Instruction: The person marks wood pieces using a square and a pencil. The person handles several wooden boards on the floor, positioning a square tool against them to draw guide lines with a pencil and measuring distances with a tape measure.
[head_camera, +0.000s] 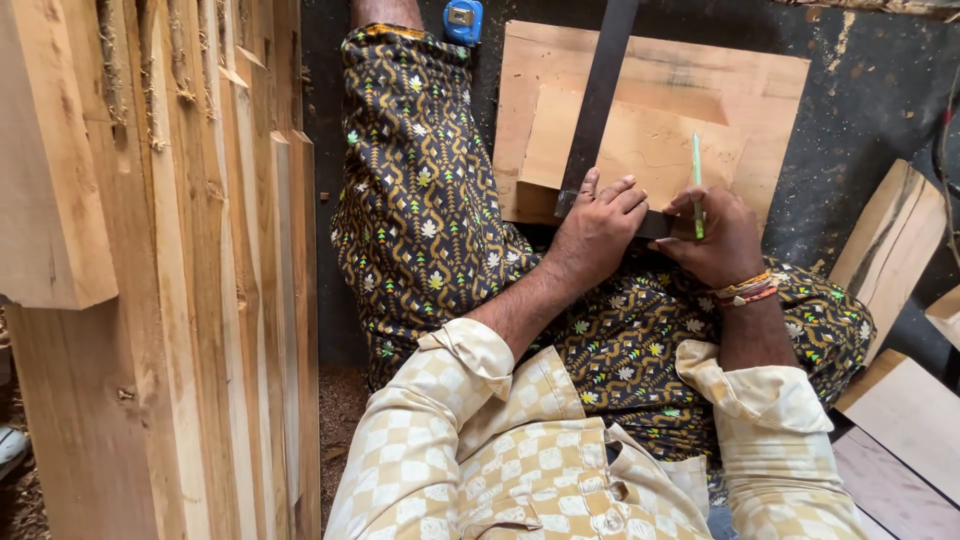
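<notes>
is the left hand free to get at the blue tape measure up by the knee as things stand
Probably not right away. The left hand is pressing down the dark metal square on the wooden board. The blue tape measure lies unobstructed beyond the knee, but reaching it means releasing the square.

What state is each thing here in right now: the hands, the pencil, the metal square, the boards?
left hand: pressed flat on the metal square
right hand: gripping the green pencil
green pencil: upright, tip on the small board
metal square: lying across the boards
small board: flat on the larger board
</notes>
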